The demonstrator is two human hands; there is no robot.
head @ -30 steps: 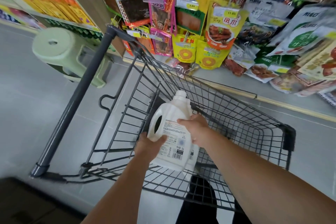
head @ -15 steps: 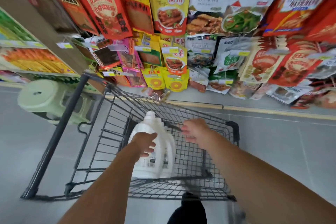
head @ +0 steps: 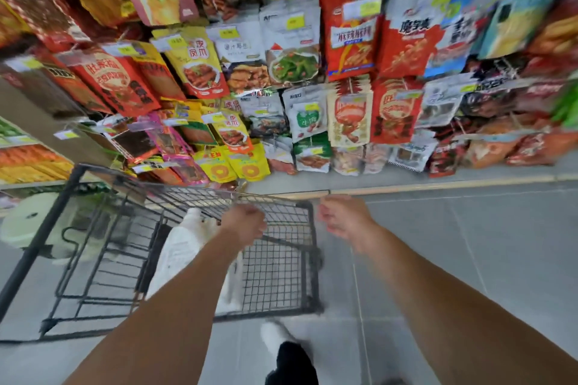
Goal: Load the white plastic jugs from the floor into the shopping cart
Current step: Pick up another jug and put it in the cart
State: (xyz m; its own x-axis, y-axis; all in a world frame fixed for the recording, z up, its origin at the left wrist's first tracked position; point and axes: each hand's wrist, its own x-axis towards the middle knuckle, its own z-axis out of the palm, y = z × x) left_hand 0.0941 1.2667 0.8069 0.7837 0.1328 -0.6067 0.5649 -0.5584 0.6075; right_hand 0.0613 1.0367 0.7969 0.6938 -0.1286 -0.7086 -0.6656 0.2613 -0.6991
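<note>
1. While a shoe (head: pixel 275 334) stands nearest on the grey floor (head: pixel 469 259), both arms reach forward with nothing in them: half a second ago the left hand (head: pixel 245 225) rested on a jug, and now it hangs loosely curled above the cart (head: pixel 281 259).
2. Right hand (head: pixel 342 217) has pulled right, clear of the cart rim, fingers loosely curled, grip on nothing.
3. Two white jugs (head: pixel 181 256) stand upright inside the cart, side by side; that load looks delivered, so I judge the next move is back to the floor.
4. One green stool (head: pixel 28 222) sits far left; snack packets (head: pixel 281 72) beyond, too many to count.
</note>
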